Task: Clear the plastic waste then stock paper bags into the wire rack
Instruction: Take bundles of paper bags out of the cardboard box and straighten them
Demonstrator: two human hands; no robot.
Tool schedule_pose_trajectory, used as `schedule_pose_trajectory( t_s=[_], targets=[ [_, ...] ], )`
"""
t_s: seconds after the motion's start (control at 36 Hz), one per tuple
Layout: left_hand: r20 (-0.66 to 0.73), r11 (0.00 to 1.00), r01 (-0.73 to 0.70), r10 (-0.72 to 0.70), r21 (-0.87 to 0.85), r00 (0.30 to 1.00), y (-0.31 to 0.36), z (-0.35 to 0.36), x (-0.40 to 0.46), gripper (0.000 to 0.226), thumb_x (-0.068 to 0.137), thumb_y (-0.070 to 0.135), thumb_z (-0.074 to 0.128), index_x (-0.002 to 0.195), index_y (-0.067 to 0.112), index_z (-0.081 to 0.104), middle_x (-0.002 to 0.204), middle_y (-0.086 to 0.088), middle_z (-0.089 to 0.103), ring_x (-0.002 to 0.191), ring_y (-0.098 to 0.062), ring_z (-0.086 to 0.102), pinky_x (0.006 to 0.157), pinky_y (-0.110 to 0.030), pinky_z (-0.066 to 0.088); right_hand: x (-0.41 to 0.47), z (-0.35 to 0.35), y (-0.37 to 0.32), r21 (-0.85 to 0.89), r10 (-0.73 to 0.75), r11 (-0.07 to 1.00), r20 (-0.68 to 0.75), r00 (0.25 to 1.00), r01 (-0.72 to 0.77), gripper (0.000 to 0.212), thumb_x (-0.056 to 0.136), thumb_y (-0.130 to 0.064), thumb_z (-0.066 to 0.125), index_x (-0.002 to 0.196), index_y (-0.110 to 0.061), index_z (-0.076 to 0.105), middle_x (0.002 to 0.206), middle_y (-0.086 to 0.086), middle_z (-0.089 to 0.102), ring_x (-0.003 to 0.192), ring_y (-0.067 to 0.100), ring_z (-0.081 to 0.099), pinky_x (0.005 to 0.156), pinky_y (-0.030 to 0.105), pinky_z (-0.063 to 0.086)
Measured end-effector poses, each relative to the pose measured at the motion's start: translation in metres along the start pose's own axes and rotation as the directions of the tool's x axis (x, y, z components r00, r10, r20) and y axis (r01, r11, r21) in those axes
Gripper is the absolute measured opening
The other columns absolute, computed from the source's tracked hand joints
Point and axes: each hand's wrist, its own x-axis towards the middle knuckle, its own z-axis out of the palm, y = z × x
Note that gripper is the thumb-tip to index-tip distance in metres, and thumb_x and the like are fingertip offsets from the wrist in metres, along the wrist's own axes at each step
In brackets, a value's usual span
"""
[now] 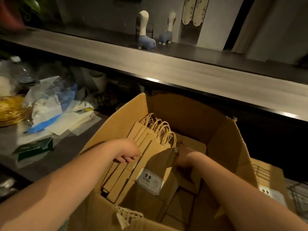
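Note:
An open cardboard box point(230, 147) stands in front of me with a stack of brown paper bags point(145, 145) with twisted handles leaning inside. One bag carries a white 9.9 price label point(149, 181). My left hand point(128, 151) curls around the left edge of the stack. On the stack's right side, in shadow, my right hand point(185, 157) grips the bags. Plastic waste point(50, 104), clear and blue wrapping, lies heaped at the left. The wire rack point(300, 197) shows only partly at the right edge.
A long wooden counter point(166, 69) runs across above the box, with two llama figurines point(146, 34) on it. A gold plate-like thing point(10, 110) and a green box point(33, 149) lie at the left. Another labelled paper bag point(270, 180) lies right of the box.

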Motion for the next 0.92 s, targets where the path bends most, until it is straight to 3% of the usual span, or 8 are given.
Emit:
schedule_pose_trajectory(
  t_s=[0.06, 0.19, 0.39, 0.56, 0.64, 0.72, 0.86, 0.92],
  targets=[
    [0.022, 0.999, 0.008, -0.009, 0.046, 1.000, 0.000, 0.000, 0.001, 0.023, 0.093, 0.018, 0.057, 0.112, 0.009, 0.065, 0.074, 0.003, 0.059, 0.056, -0.007, 0.048, 0.056, -0.021, 0.043, 0.006, 0.002, 0.001, -0.012, 0.000, 1.000, 0.030, 1.000, 0.000, 0.046, 0.094, -0.033, 0.058, 0.136, -0.019, 0.046, 0.111, 0.002, 0.052, 0.099, 0.016, 0.050, 0.086, 0.028, 0.043],
    [0.064, 0.995, 0.014, -0.021, 0.096, 0.998, -0.003, 0.005, 0.007, 0.030, 0.090, 0.018, 0.059, 0.119, 0.011, 0.063, 0.085, -0.001, 0.062, 0.064, -0.008, 0.051, 0.060, -0.021, 0.041, 0.019, 0.002, 0.000, -0.077, 0.096, 0.993, 0.070, 0.993, -0.090, 0.015, 0.099, -0.024, 0.051, 0.106, -0.015, 0.060, 0.093, 0.002, 0.058, 0.072, 0.010, 0.055, 0.055, 0.021, 0.041],
    [0.060, 0.990, -0.016, 0.008, 0.137, 0.998, -0.002, 0.007, 0.011, 0.029, 0.091, 0.022, 0.061, 0.119, 0.014, 0.062, 0.096, -0.002, 0.064, 0.076, -0.011, 0.054, 0.074, -0.025, 0.046, 0.004, -0.009, -0.006, -0.117, 0.079, 0.991, 0.064, 0.995, -0.072, 0.035, 0.105, -0.021, 0.037, 0.131, -0.005, 0.054, 0.124, 0.011, 0.057, 0.115, 0.022, 0.057, 0.094, 0.029, 0.045],
    [0.050, 0.988, -0.056, 0.049, 0.147, 0.998, -0.002, 0.009, 0.010, 0.023, 0.092, 0.023, 0.061, 0.115, 0.017, 0.060, 0.094, -0.001, 0.063, 0.080, -0.013, 0.057, 0.077, -0.027, 0.050, 0.003, -0.010, -0.009, -0.147, 0.005, 0.989, 0.021, 1.000, -0.002, 0.033, 0.104, -0.016, 0.037, 0.128, -0.004, 0.056, 0.108, 0.009, 0.054, 0.100, 0.019, 0.054, 0.088, 0.028, 0.044],
    [0.057, 0.991, -0.049, 0.042, 0.126, 0.997, -0.003, 0.009, 0.010, 0.022, 0.091, 0.022, 0.063, 0.113, 0.018, 0.061, 0.097, -0.003, 0.065, 0.080, -0.014, 0.057, 0.080, -0.028, 0.052, 0.007, -0.011, -0.007, -0.104, 0.000, 0.995, 0.025, 1.000, 0.002, 0.028, 0.102, -0.015, 0.039, 0.121, -0.004, 0.058, 0.087, 0.005, 0.049, 0.082, 0.016, 0.051, 0.072, 0.026, 0.044],
    [0.075, 0.995, -0.038, 0.031, 0.097, 0.997, -0.004, 0.008, 0.009, 0.022, 0.090, 0.021, 0.064, 0.111, 0.017, 0.061, 0.095, -0.004, 0.064, 0.074, -0.014, 0.055, 0.070, -0.024, 0.050, 0.012, -0.011, -0.003, -0.037, 0.031, 0.999, 0.045, 0.998, -0.030, 0.025, 0.102, -0.018, 0.042, 0.116, -0.005, 0.059, 0.083, 0.004, 0.049, 0.069, 0.013, 0.049, 0.066, 0.023, 0.043],
    [0.037, 0.995, -0.039, 0.035, 0.090, 0.999, -0.003, 0.009, 0.009, 0.017, 0.090, 0.022, 0.064, 0.106, 0.022, 0.059, 0.099, -0.004, 0.067, 0.071, -0.009, 0.059, 0.064, -0.019, 0.052, 0.020, -0.008, 0.001, 0.114, 0.050, 0.992, 0.083, 0.995, -0.059, 0.030, 0.100, -0.019, 0.048, 0.125, -0.006, 0.057, 0.123, 0.013, 0.059, 0.111, 0.026, 0.061, 0.097, 0.035, 0.052],
    [0.013, 0.996, -0.036, 0.035, 0.086, 0.999, -0.004, 0.010, 0.009, 0.016, 0.090, 0.021, 0.064, 0.105, 0.019, 0.060, 0.100, -0.004, 0.068, 0.074, -0.009, 0.061, 0.068, -0.020, 0.054, 0.021, -0.007, -0.001, 0.141, 0.032, 0.989, 0.074, 0.997, -0.042, 0.035, 0.100, -0.021, 0.049, 0.131, -0.006, 0.054, 0.127, 0.015, 0.057, 0.114, 0.029, 0.059, 0.098, 0.039, 0.051]
  ],
)
